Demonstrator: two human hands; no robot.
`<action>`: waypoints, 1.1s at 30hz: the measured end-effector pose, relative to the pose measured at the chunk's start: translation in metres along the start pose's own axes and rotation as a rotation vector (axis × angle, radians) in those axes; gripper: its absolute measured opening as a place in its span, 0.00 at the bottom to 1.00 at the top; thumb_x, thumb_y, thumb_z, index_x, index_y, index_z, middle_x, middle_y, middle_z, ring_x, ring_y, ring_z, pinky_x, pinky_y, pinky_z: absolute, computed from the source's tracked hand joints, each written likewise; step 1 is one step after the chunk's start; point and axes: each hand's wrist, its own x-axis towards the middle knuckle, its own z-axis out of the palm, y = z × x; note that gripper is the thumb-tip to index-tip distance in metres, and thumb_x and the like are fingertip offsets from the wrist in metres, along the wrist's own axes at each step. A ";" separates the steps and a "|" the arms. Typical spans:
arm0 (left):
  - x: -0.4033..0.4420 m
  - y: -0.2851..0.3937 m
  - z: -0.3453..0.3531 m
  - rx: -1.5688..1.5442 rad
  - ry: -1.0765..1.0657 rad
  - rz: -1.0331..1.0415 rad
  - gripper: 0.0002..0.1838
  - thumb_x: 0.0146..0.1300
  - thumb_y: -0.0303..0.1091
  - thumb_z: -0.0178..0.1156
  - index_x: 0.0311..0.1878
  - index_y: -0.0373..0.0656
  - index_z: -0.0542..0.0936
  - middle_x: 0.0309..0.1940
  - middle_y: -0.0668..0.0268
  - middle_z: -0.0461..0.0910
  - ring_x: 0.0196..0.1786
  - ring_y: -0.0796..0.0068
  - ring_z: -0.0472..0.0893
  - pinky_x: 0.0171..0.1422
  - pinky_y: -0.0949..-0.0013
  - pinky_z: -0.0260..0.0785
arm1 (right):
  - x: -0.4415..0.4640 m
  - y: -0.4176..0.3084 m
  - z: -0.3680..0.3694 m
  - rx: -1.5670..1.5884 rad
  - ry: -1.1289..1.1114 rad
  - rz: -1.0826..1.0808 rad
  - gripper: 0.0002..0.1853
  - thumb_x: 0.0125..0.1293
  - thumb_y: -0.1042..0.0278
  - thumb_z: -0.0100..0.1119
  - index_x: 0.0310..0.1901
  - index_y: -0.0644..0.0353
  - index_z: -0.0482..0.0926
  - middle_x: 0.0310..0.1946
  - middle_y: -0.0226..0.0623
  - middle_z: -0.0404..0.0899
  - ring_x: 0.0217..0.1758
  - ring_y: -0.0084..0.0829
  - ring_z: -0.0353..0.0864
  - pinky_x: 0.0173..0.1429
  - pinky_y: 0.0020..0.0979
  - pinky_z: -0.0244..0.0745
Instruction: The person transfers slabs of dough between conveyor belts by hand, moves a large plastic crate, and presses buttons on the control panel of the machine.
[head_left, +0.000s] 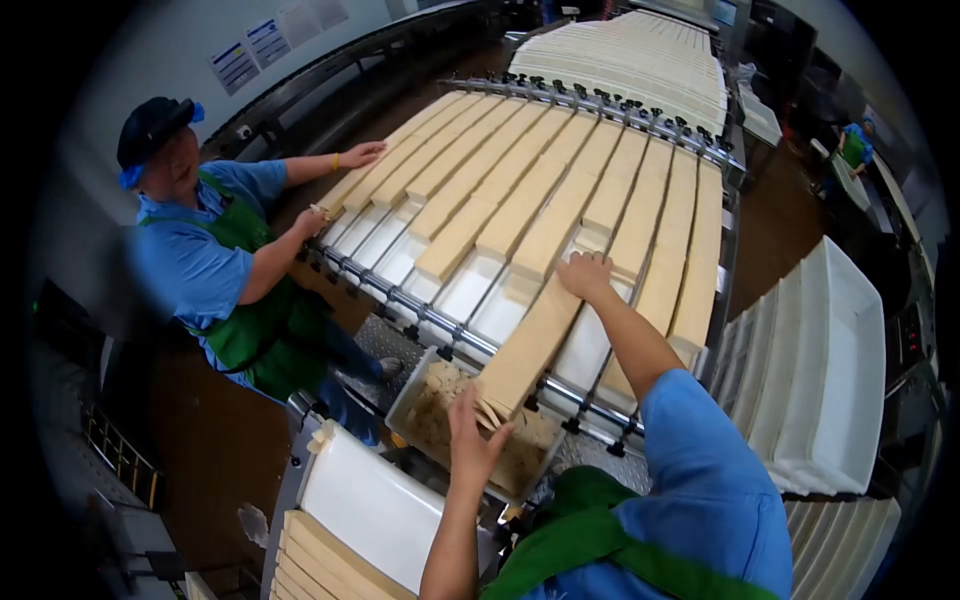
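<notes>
Near the clock's centre, one long pale-yellow slab [533, 345] lies slantwise on the table [464, 290], pointing from one o'clock down toward six, its near end jutting past the metal rail [425, 312]. At the slab's far end the right hand [587, 275] lies over its top; I cannot tell whether that grip is closed or only pressing. At the near end, toward six o'clock, the left hand [473, 435] is curled up from below, its grip holding thin strips [489, 413] between thumb and fingers, against the slab's end face.

Just under that end, at six o'clock, sits a bin [404, 405] of pale scraps [440, 395]. More slabs [565, 165] run side by side in lanes up toward twelve and one o'clock. At nine o'clock a co-worker [235, 290] in a blue shirt and green apron has both hands at the outermost slab on that side. Stacked white tubs [835, 370] stand between three and four, and a white tray [375, 510] lies at seven.
</notes>
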 end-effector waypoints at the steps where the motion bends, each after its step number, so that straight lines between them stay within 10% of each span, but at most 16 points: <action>1: 0.007 0.002 0.007 0.010 0.010 -0.001 0.43 0.52 0.30 0.72 0.70 0.40 0.60 0.64 0.49 0.62 0.66 0.50 0.66 0.69 0.59 0.60 | 0.009 0.003 -0.004 -0.020 -0.003 0.006 0.35 0.65 0.43 0.34 0.59 0.65 0.73 0.58 0.51 0.74 0.66 0.49 0.63 0.69 0.49 0.47; 18: 0.059 -0.002 0.075 -0.014 -0.029 -0.019 0.41 0.54 0.31 0.69 0.70 0.40 0.60 0.64 0.45 0.57 0.64 0.48 0.66 0.66 0.60 0.62 | 0.066 0.047 0.013 -0.066 0.281 -0.123 0.26 0.65 0.51 0.43 0.51 0.67 0.75 0.52 0.50 0.74 0.59 0.48 0.70 0.64 0.50 0.53; 25: 0.089 0.001 0.090 -0.053 -0.122 0.002 0.38 0.57 0.26 0.65 0.71 0.39 0.59 0.64 0.46 0.57 0.64 0.50 0.65 0.69 0.62 0.60 | 0.035 0.031 0.003 -0.083 0.278 -0.051 0.36 0.66 0.47 0.50 0.69 0.62 0.60 0.67 0.50 0.59 0.72 0.46 0.53 0.72 0.49 0.44; 33: 0.060 -0.019 0.090 0.091 0.155 0.028 0.35 0.56 0.19 0.53 0.70 0.39 0.60 0.71 0.39 0.51 0.70 0.39 0.59 0.71 0.56 0.56 | -0.098 -0.024 0.016 0.166 0.026 -0.836 0.35 0.63 0.51 0.56 0.68 0.59 0.61 0.70 0.45 0.58 0.73 0.47 0.54 0.70 0.56 0.50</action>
